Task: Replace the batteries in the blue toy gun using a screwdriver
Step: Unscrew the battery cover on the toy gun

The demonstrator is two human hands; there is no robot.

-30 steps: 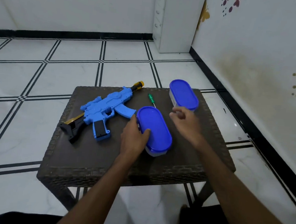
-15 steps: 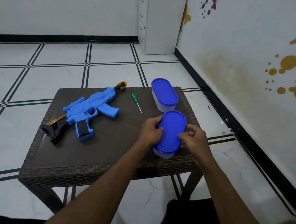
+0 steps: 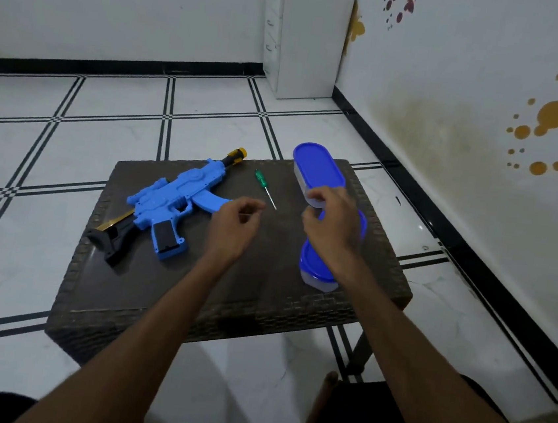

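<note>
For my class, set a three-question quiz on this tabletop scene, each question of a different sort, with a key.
1. True or false: the green-handled screwdriver lies on the table between the blue toy gun and the far container.
2. Multiple choice: the left hand is A) gripping the gun, B) above the table with nothing in it, C) holding the screwdriver.
3. Fill in: the right hand partly hides the near container's blue ____.

Key: 1 true; 2 B; 3 lid.
</note>
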